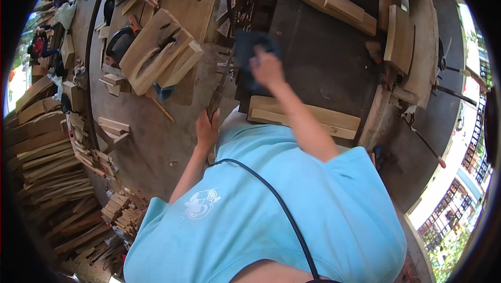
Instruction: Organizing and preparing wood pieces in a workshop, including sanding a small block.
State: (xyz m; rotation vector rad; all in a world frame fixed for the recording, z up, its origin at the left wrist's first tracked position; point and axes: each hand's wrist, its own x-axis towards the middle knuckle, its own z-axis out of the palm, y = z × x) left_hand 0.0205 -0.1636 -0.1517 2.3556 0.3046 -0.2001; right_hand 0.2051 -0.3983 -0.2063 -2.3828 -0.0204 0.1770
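My right hand [267, 69], a little blurred, is on a dark blue cloth [245, 47] at the left edge of a dark flat worktop [323, 53]. Its fingers appear closed on the cloth. Lower and to the left, my left hand [207, 129] grips a long, narrow, dark tool [216, 100] that points up and away towards the cloth. What kind of tool it is, I cannot make out. Close to my body, a pale wooden piece [308, 118] lies along the worktop's near edge, below my right forearm.
Shaped wooden blocks [151, 51] rest on a board at the left, beside a black round object [120, 43]. Curved wooden pieces [339, 6] lie at the worktop's far side, others [401, 38] at its right. Timber is stacked [52, 168] far left. A black cable [276, 194] crosses my shirt.
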